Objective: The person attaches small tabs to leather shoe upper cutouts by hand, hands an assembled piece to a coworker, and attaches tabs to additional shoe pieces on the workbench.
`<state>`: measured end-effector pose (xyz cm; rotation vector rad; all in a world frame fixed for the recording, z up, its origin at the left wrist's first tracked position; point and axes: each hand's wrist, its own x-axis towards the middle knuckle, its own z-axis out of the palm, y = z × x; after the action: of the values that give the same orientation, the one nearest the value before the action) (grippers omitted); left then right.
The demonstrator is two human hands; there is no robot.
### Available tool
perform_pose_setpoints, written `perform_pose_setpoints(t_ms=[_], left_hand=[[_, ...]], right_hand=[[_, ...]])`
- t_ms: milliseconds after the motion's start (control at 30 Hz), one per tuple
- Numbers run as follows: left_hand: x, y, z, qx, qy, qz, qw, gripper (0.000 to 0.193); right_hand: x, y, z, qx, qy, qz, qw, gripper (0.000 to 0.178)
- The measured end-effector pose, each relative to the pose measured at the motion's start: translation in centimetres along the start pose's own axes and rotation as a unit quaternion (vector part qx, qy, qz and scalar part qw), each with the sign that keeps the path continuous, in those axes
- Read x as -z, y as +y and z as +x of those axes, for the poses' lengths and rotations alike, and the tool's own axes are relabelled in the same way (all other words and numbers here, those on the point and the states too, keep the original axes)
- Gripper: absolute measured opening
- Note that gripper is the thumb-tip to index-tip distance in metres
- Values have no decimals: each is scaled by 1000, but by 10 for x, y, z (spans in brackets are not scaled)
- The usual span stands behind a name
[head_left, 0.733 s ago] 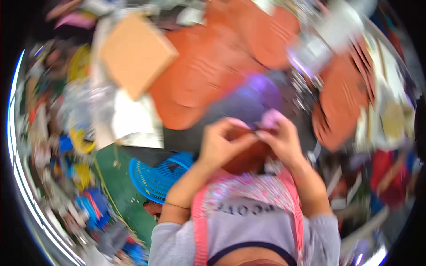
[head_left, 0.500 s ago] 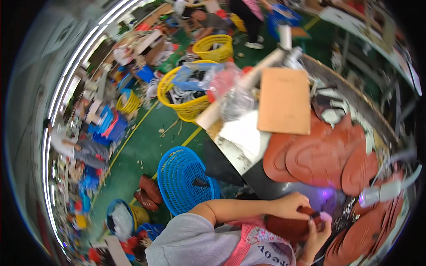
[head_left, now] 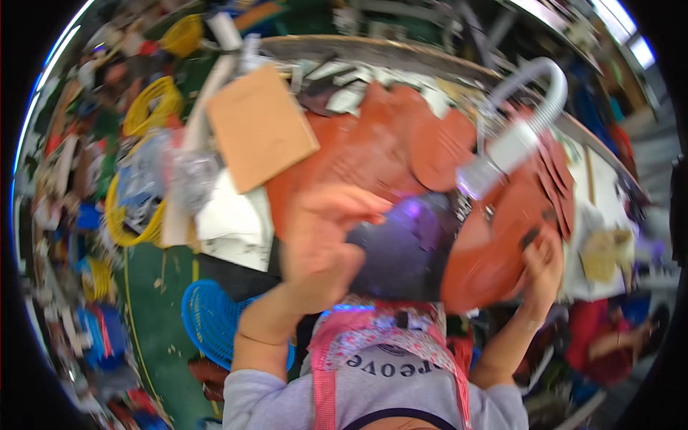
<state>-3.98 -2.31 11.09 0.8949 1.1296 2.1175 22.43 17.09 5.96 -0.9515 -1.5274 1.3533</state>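
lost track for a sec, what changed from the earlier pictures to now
The left hand and right hand, together on a reddish-brown piece before, have parted; the right has moved right to the reddish-brown stack. The piece is no longer between them; where it went is unclear. The tan board, lamp and blue basket stayed put.

We hold our two hands well apart. Our left arm [head_left: 266, 331] goes up and leans in a bit toward the middle. Our left hand [head_left: 315, 247] is up in front of us and looks blurry. Its fingers point to the right, with the thumb below, away from them. Our right arm [head_left: 505, 347] reaches out to the right side. Our right hand [head_left: 545, 266] has its fingers bent.
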Motion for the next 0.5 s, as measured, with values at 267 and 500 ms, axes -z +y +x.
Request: perform_pose_setpoints(t_ms=[267, 500], left_hand=[[-50, 18, 100, -268, -494, -562, 607, 32], [-68, 54, 39, -358, -251, -465, 770, 17]], right_hand=[[108, 29, 48, 217, 209, -447, 843, 39], [-50, 30, -15, 147, -154, -323, 922, 10]])
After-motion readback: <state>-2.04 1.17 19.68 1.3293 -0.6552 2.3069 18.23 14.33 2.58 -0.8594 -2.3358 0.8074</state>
